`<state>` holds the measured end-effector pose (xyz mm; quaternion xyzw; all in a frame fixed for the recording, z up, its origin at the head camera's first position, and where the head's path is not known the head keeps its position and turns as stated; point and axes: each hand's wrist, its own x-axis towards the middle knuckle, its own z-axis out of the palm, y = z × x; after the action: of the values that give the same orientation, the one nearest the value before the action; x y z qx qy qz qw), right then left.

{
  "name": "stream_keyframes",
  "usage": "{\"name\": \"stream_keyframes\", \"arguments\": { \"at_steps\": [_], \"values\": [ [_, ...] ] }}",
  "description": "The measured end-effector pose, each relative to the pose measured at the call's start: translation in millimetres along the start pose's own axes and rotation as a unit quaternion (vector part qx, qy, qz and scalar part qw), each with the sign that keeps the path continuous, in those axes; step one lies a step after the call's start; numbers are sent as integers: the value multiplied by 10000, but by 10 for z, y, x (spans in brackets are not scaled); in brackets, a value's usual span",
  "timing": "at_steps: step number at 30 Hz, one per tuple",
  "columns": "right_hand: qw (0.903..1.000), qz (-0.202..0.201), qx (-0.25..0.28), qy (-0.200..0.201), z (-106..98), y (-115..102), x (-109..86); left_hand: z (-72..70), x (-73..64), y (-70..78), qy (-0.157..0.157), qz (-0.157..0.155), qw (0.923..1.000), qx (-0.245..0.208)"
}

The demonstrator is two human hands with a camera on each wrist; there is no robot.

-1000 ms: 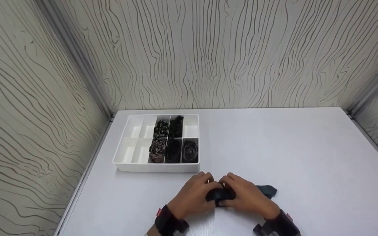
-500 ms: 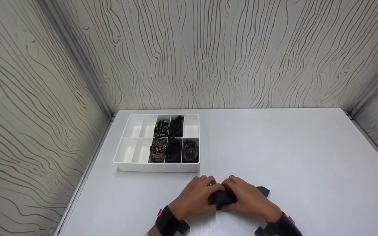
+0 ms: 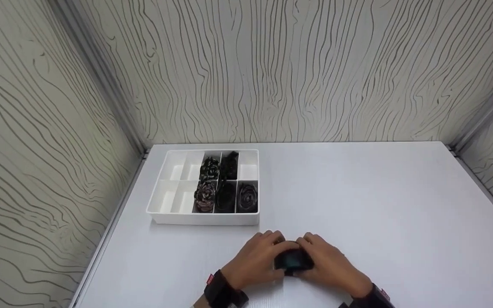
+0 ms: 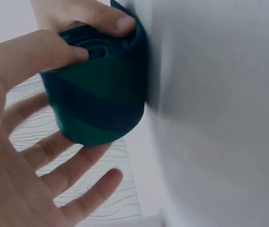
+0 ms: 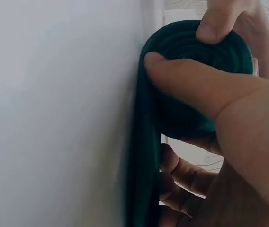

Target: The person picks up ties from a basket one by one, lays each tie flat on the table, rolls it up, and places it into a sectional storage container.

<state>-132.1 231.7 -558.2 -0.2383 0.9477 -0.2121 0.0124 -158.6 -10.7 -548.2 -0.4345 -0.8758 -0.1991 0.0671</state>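
A green and navy striped necktie (image 3: 293,261), rolled into a coil, stands on its side on the white table between both hands. My left hand (image 3: 256,262) holds the coil from the left, thumb over its near end in the left wrist view, where the necktie (image 4: 96,99) shows its diagonal stripes. My right hand (image 3: 331,266) grips it from the right. In the right wrist view the thumb presses on the spiral end of the necktie (image 5: 191,113), and a flat unrolled length runs along the table under the fingers. The head view hides that length behind the right hand.
A white divided tray (image 3: 203,219) stands at the left rear of the hands. Several of its compartments hold dark rolled pieces, such as a patterned roll (image 3: 205,196) and a dark roll (image 3: 247,198). Wood-patterned panels (image 3: 246,72) enclose the table's back and sides.
The tie's pointed tail, visible right of my right hand before, has drawn in leftwards and out of sight. The coil and both hands have shifted slightly right and toward the near edge.
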Motion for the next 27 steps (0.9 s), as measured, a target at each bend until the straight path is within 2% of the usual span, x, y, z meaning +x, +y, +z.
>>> {"name": "stream_keyframes", "arguments": {
  "at_steps": [4,10,17,22,27],
  "values": [
    [10000,56,67,-24,-24,18,-24,4,5,4,35,-3,10000,-45],
    [9994,-2,-295,173,-66,99,-42,-23,37,6,-164,-140,9998,-49],
    [9998,-99,108,95,-87,70,-37,-39,57,14,-292,-92,9995,-20],
    [9999,-60,-8,81,-42,18,-29,-52,48,12,-231,9,9997,4],
    [9999,5,143,53,-39,1,-51,-59,39,32,-44,137,9998,158]
  ]
}}
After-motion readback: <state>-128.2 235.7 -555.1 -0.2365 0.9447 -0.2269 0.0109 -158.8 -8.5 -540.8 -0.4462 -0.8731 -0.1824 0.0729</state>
